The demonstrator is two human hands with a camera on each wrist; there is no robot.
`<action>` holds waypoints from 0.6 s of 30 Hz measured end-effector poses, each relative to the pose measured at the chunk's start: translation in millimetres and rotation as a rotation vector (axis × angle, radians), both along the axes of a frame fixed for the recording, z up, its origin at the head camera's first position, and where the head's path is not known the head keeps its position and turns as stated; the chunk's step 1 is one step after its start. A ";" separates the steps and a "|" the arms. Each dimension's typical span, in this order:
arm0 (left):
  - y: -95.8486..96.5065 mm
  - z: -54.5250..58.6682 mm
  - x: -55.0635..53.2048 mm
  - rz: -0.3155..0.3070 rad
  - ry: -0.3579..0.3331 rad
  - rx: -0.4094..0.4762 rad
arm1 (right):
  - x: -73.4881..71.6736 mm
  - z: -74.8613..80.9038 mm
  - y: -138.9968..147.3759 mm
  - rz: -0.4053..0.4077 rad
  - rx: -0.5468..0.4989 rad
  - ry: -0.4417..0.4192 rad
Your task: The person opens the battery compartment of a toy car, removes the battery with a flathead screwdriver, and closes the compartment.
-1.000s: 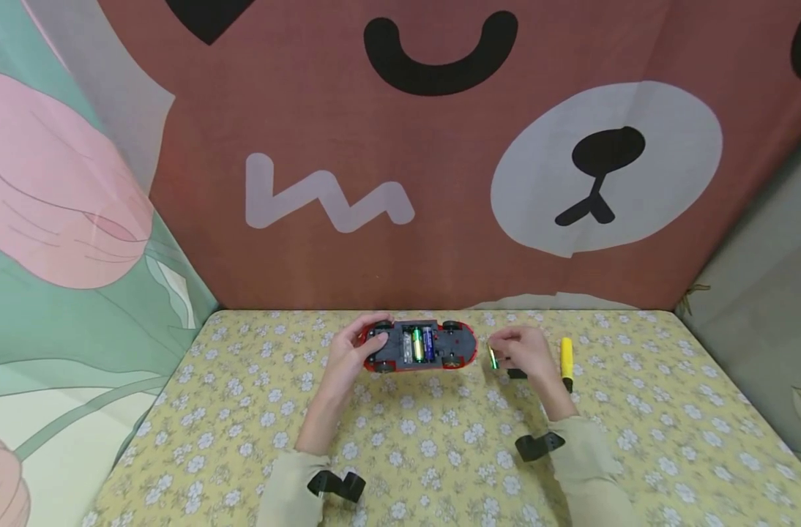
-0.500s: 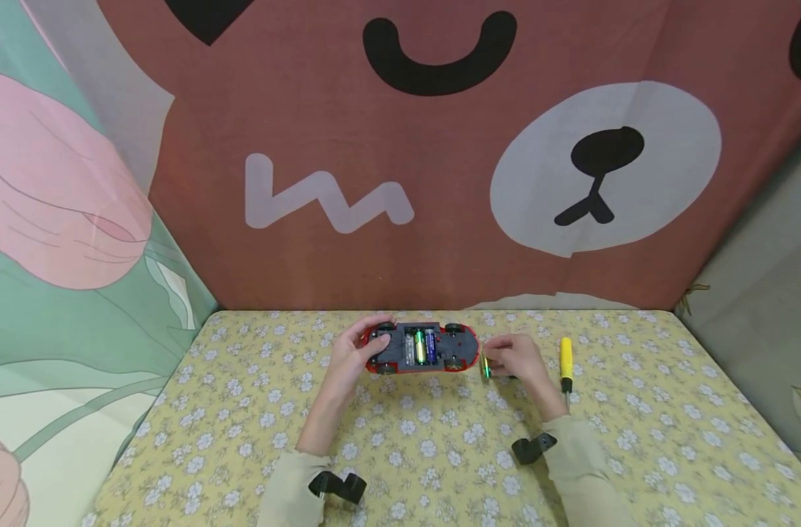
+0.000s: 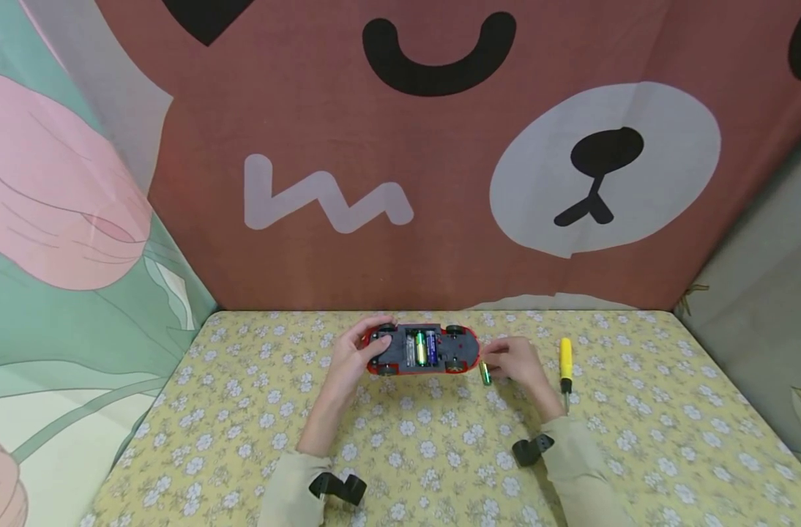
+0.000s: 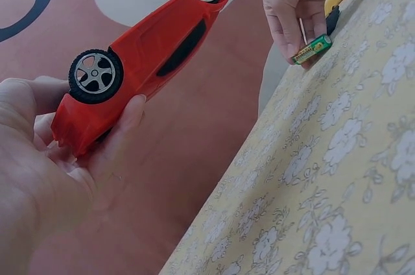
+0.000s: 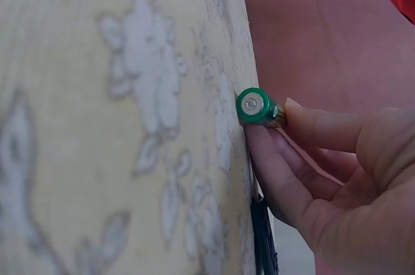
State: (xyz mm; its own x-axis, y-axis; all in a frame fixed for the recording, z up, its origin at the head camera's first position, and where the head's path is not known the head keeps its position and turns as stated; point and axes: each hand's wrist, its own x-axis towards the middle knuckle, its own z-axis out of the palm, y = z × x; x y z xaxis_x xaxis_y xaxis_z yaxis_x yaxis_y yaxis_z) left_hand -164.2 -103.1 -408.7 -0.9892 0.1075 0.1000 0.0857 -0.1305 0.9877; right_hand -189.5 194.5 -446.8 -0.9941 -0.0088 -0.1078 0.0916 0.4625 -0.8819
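Note:
My left hand (image 3: 351, 355) grips the rear end of a red toy car (image 3: 463, 350), thumb across its dark underside, which faces up in the head view. The car's open battery compartment shows a green battery (image 3: 421, 350) beside a blue battery (image 3: 432, 348); the slot left of them looks bare. In the left wrist view the car's red side and silver-spoked wheels (image 4: 96, 75) show above the table. My right hand (image 3: 518, 364) pinches another green battery (image 5: 253, 105) between thumb and fingers, low at the tablecloth, just right of the car's nose.
A screwdriver (image 3: 566, 359) with a yellow handle lies right of my right hand. Close beneath that hand is a black piece (image 5: 262, 239), mostly hidden in the head view. The flowered tablecloth (image 3: 407, 446) meets a printed curtain (image 3: 308, 271) at the back.
My right hand has moved left and down with the green battery, toward the tablecloth near the car's nose. The car has shifted slightly right in my left hand's grip.

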 end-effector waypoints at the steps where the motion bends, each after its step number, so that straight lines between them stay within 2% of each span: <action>1: 0.1 0.0 0.0 -0.001 -0.001 0.003 | -0.4 -0.2 0.0 0.006 0.008 0.007; 14: 1.1 0.3 0.1 0.003 -0.017 0.016 | -6.6 -1.2 3.7 0.054 0.198 0.024; 18: 1.0 0.3 0.7 0.004 -0.016 0.016 | -6.0 1.0 5.0 0.071 0.209 0.040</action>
State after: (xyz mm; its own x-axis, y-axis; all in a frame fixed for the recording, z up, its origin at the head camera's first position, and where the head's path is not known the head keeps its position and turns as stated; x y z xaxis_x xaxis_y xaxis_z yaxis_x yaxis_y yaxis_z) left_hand -163.5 -102.2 -408.4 -0.9911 0.1023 0.0855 0.0700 -0.1463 0.9868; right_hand -195.5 199.5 -445.7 -0.9953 -0.0606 -0.0753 0.0192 0.6396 -0.7685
